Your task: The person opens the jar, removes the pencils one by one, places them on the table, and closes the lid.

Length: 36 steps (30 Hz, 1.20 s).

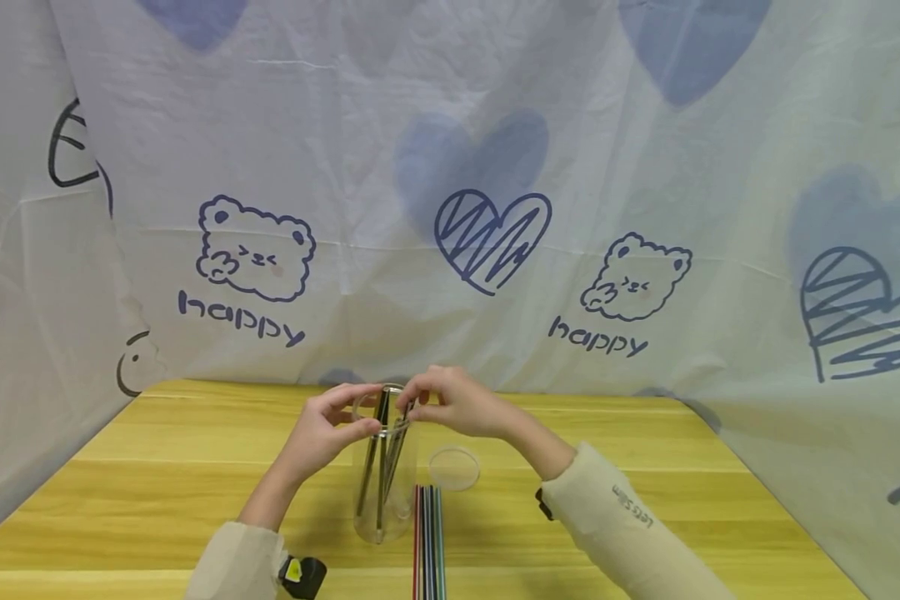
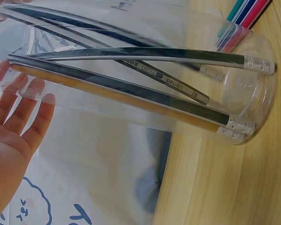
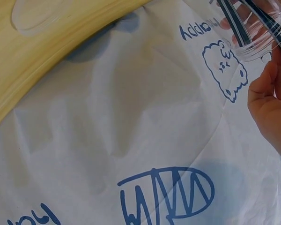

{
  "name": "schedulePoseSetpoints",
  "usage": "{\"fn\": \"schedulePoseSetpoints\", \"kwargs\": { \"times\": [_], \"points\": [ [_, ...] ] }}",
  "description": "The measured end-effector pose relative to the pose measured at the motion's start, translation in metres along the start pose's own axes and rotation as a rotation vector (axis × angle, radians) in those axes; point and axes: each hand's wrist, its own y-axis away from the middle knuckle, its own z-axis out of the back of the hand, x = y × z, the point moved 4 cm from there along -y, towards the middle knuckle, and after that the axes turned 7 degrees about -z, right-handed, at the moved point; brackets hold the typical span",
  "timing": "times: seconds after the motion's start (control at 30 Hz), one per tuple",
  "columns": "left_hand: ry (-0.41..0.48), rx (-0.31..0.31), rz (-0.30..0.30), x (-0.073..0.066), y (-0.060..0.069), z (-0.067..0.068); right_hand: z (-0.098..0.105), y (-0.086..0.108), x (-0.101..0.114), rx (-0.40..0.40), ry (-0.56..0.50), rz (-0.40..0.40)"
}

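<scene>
Jar [image 1: 411,467], clear, cylindrical, one: was stood on the worktop [image 1: 540,533], its mouth clasped between the thumb and fingers of the left hand [image 1: 330,429]. Dark pencils [image 1: 382,483], several: were contained within the jar, set at differing angles, eraser ends down by the base; one was marked 2B. Right hand [image 1: 453,404]: was placed at the jar's mouth, fingers clamped on the upper end of one pencil. Disc [image 1: 454,468], clear, round: was laid flat, right of the jar. Coloured sticks [image 1: 429,542]: were laid in a row just beside the jar. Pale sheet [image 1: 382,125], behind: was printed with hearts, bears and "happy".
</scene>
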Motion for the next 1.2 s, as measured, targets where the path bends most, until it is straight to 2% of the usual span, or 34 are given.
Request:
{"fn": "schedulePoseSetpoints", "kwargs": {
  "times": [0.17,0.33,0.57,0.8,0.9,1.2],
  "points": [
    [0.007,-0.007,0.013,0.000,0.000,0.000,0.002,-0.002,-0.002,-0.087,-0.109,0.001],
    [0.005,-0.007,0.004,0.002,0.000,0.001,0.007,-0.002,-0.002,-0.244,-0.207,0.041],
    [0.006,-0.009,0.000,0.003,0.000,0.001,0.014,0.001,0.002,-0.419,-0.193,0.156],
    [0.001,-0.009,-0.005,0.002,0.000,0.001,0.021,0.002,0.004,-0.567,-0.202,0.186],
    [0.002,-0.008,-0.006,0.003,0.000,0.001,0.024,0.003,0.003,-0.608,-0.234,0.196],
    [0.002,-0.009,-0.005,0.002,0.000,0.001,0.031,0.006,0.007,-0.658,-0.348,0.173]
  ]
}}
